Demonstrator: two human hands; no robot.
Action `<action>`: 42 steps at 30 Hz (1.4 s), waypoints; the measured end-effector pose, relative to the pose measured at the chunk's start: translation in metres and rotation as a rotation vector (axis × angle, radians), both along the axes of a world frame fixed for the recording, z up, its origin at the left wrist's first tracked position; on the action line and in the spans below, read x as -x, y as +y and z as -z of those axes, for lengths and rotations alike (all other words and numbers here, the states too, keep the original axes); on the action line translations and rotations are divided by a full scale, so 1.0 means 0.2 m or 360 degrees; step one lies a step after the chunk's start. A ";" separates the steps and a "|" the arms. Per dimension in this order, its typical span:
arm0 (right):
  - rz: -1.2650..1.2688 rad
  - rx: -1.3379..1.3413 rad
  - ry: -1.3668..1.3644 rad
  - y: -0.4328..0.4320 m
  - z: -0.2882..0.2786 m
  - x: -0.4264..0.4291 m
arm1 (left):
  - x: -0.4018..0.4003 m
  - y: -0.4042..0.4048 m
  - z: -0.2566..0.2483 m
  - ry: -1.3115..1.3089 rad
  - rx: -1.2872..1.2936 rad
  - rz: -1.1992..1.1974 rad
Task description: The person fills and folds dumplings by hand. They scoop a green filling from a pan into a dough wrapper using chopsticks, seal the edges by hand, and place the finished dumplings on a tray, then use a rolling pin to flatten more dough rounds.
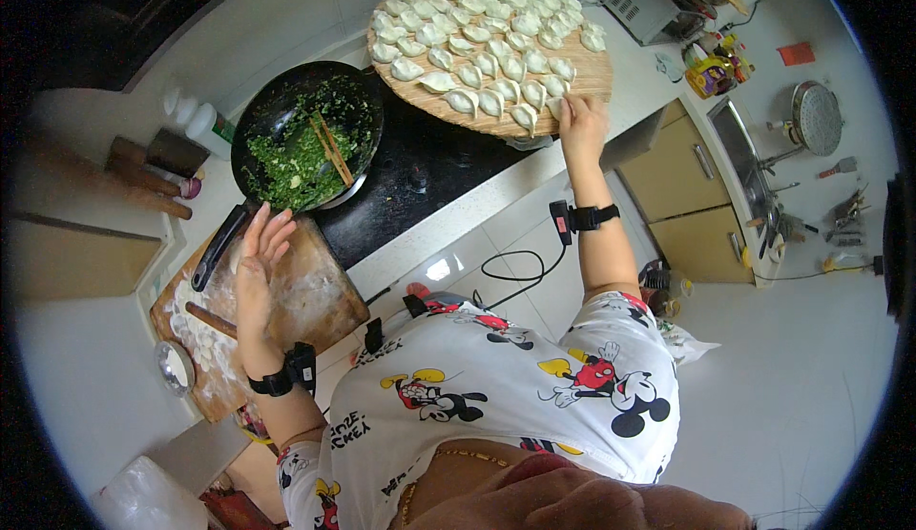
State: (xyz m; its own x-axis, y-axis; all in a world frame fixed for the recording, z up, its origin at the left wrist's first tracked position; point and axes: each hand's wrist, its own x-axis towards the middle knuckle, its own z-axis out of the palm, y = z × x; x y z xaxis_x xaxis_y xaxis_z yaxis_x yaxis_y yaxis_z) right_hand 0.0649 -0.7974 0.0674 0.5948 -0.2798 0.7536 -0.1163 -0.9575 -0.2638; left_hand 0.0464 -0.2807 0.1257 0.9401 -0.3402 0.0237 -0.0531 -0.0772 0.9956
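My right hand [583, 126] is at the near right edge of a round wooden board [590, 75], its fingertips closed around a dumpling [555, 106]. Rows of white folded dumplings [465, 22] cover most of that board. My left hand [261, 247] is raised with its fingers apart, close to the rim and handle [218, 247] of a black wok [250, 111]. In the wok lies chopped green filling [286, 165] with a pair of wooden chopsticks [333, 147] in it. Beneath my left forearm is a floured wooden cutting board [315, 279] with a rolling pin [211, 319] and small dough pieces [206, 351].
A metal bowl of flour [174, 368] sits by the cutting board's left edge. The black cooktop [422, 165] lies beside the wok. Bottles [708, 72] and a sink [744, 143] are on the right. A cable [526, 283] hangs from my right wrist strap [590, 218].
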 end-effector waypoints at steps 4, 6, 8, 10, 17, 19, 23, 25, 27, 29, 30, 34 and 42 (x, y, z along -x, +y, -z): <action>0.0033 0.0011 -0.0076 -0.01 0.05 -0.01 | 0.08 0.13 0.03 0.0067 -0.0063 -0.0034; 0.0020 0.0089 -0.0032 -0.04 0.07 -0.05 | 0.11 0.23 0.08 0.0091 -0.0054 -0.0075; -0.0032 0.0185 0.0007 -0.03 0.06 -0.08 | 0.17 0.34 0.14 0.0149 -0.0008 -0.0138; -0.0108 -0.0014 0.0051 -0.16 0.15 -0.05 | 0.22 0.43 0.18 0.0118 -0.0008 -0.0090; -0.0330 0.0211 -0.0184 0.41 -0.15 0.06 | 0.37 0.84 0.36 0.0312 -0.0995 -0.0057; -0.0792 -0.0110 -0.0075 0.64 -0.09 0.06 | 0.29 0.90 0.43 0.0317 -0.1159 -0.0115; -0.1526 0.0043 0.0356 1.33 -0.18 -0.03 | 0.05 1.09 0.89 -0.0184 -0.1181 -0.0648; -0.1553 0.0086 0.0540 1.52 -0.18 -0.07 | -0.09 1.00 0.90 -0.0112 -0.1297 -0.0814; -0.1389 0.0220 0.0666 1.61 -0.10 -0.12 | -0.21 0.93 0.89 -0.0052 -0.1421 -0.0978; -0.1174 0.0364 0.1038 1.69 -0.10 -0.14 | -0.30 0.89 0.92 0.0160 -0.1680 -0.0892; -0.1181 0.0400 0.1091 1.73 -0.08 -0.17 | -0.33 0.91 0.99 0.0064 -0.1683 -0.0836; -0.1261 0.0392 0.1031 1.82 0.09 -0.27 | -0.38 0.91 1.06 -0.0059 -0.1760 -0.0894; -0.1206 0.0287 0.0786 1.91 0.10 -0.28 | -0.32 0.97 0.88 0.0082 -0.1504 -0.0424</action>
